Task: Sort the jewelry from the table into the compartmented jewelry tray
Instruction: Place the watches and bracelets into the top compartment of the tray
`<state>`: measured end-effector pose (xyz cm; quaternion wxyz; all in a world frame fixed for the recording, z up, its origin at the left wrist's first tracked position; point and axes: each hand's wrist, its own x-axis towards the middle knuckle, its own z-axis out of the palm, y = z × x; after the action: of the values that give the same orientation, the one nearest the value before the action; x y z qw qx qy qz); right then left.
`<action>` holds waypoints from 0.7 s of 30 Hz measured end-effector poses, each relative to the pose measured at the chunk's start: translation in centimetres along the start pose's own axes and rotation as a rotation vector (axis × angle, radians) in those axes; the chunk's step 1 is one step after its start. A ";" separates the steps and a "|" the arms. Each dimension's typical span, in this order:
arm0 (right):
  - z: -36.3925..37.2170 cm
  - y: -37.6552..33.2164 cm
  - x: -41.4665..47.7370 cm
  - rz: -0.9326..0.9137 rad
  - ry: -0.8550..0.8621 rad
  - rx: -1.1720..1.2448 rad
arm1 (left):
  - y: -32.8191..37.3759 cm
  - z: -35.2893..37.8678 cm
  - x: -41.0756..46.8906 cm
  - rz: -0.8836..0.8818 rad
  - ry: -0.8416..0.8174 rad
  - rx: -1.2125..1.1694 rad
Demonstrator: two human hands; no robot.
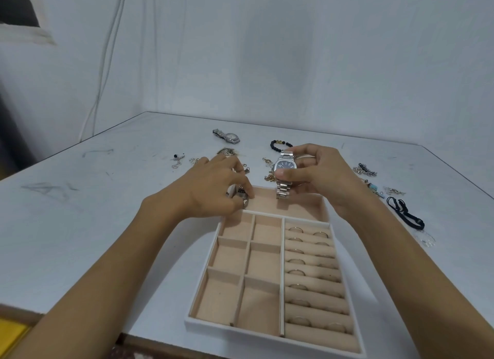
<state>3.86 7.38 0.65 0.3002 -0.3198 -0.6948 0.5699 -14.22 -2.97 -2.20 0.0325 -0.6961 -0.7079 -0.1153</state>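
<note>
The right hand (pixel 320 176) pinches a silver watch (pixel 285 166) by its case, thumb on the near edge and fingers curled over the far edge. The dark blue dial faces the camera and the steel band hangs down. The end of the band dangles over the long far compartment of the jewelry tray (pixel 267 337); I cannot tell if it touches the lining.

The left hand (pixel 216 187) is just beside it, apart from it, at the tray's far-left corner. Its fingers curl down around a small metal piece (pixel 239 192), mostly hidden under the palm, too covered to identify.

Below both wrists the tray lies on the table (pixel 80 225). Square pockets sit under the left forearm, and rolled slots holding thin rings (pixel 295 229) sit under the right.

Between the two hands, beyond the tray, lie gold chains (pixel 268 168). Past the right fingertips is a black bead bracelet (pixel 278 144), and past the left is a second watch (pixel 227 136). Outside the right wrist are a silver chain (pixel 365 170) and black cords (pixel 406 211). Outside the left hand are small trinkets (pixel 177 160).
</note>
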 end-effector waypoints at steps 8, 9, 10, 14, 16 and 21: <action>0.4 0.5 0.0 0.049 -0.025 -0.002 | -0.1 -0.3 -0.1 -0.043 -0.050 -0.176; 0.4 0.5 0.0 0.053 -0.029 0.002 | -0.3 -0.6 -0.2 -0.052 -0.039 -0.192; 0.4 0.5 0.1 0.057 -0.034 0.010 | -0.7 -0.8 -0.2 -0.065 -0.009 -0.205; 0.7 0.4 0.0 0.067 -0.057 0.056 | -3.4 -1.3 -1.6 -0.157 0.180 -0.226; 1.0 0.5 0.1 0.089 -0.066 0.105 | -4.3 -0.7 -3.4 -0.187 0.216 -0.201; 1.9 0.9 -0.1 0.124 -0.106 0.128 | -3.1 1.4 -7.2 -0.225 0.112 -0.144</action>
<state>2.53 6.37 -0.60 0.2471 -0.3120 -0.6506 0.6468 -16.97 -9.76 -5.41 0.0088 -0.6053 -0.7684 -0.2076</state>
